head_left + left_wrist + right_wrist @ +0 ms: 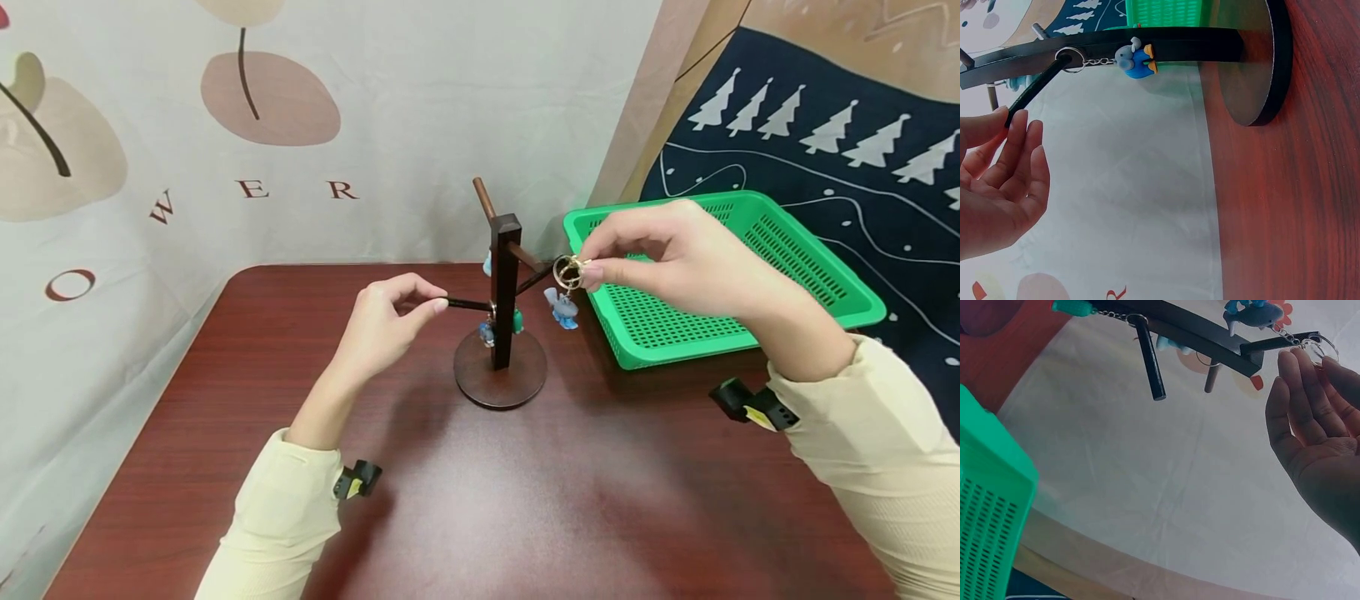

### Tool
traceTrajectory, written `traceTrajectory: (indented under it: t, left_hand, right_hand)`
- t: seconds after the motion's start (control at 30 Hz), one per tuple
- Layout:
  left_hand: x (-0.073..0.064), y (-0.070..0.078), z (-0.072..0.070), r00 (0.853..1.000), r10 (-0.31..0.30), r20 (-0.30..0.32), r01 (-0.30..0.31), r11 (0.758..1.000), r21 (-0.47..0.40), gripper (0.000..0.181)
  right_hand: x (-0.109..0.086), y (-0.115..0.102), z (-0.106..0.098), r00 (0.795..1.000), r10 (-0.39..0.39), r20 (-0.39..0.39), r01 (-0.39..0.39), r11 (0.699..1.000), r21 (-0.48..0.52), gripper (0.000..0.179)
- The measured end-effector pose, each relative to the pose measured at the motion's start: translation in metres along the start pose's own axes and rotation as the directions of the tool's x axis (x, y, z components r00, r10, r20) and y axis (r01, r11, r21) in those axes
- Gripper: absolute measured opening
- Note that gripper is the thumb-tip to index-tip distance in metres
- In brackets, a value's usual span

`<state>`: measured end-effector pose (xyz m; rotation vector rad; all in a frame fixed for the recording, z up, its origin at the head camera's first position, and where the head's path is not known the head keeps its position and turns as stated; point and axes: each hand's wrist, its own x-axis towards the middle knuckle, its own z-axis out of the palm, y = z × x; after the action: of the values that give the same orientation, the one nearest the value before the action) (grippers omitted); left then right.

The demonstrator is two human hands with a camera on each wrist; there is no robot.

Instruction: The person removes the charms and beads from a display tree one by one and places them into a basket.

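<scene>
Right hand (663,260) pinching ring (567,272) at tip of upper right peg (524,256), charm (562,310) hanging below; whether ring is encircling peg, cannot tell. Left hand (386,321) pinching left peg (468,304), seemingly steadying stand (503,333). Best keeping ring square to peg, left hand bracing without tugging.

Tabletop recording corner, indoors; home or office or lab, can't tell. Evidence: reddish wood-grain table (187,433) across the lower frame, pale printed cloth (465,125) with blob shapes and letters filling the upper left behind it, navy tree-print cloth (795,171) at upper right. Small black cameras (357,479) on both cuffs say capture rig. Soft glare on the tabletop centre, so lit from above.
</scene>
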<state>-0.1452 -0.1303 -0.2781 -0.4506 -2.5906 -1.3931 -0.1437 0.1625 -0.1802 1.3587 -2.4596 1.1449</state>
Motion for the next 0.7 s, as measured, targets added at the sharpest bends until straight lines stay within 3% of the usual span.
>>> traceTrajectory:
  t: [0.23, 0.43, 0.53, 0.7]
  left_hand:
    - [0.001, 0.0, 0.0, 1.0, -0.008, 0.006, 0.008, 1.0, 0.008, 0.007]
    - [0.001, 0.001, 0.0, 1.0, -0.011, 0.006, 0.011, 1.0, 0.01, 0.007]
    - [0.0, 0.001, 0.0, 1.0, -0.01, 0.005, 0.01, 1.0, 0.008, 0.007]
    - [0.0, 0.002, 0.0, 1.0, -0.007, 0.003, 0.007, 1.0, 0.013, 0.007]
  right_hand:
    - [-0.003, 0.001, -0.008, 1.0, 0.015, -0.01, -0.015, 0.998, -0.059, 0.012]
    - [-0.004, 0.0, -0.014, 0.992, 0.12, -0.035, -0.123, 0.988, -0.092, 0.008]
    - [-0.005, 0.002, -0.019, 0.977, 0.209, -0.043, -0.212, 0.97, -0.12, 0.007]
    - [-0.007, 0.012, -0.028, 0.936, 0.344, -0.082, -0.352, 0.928, -0.121, 0.007]
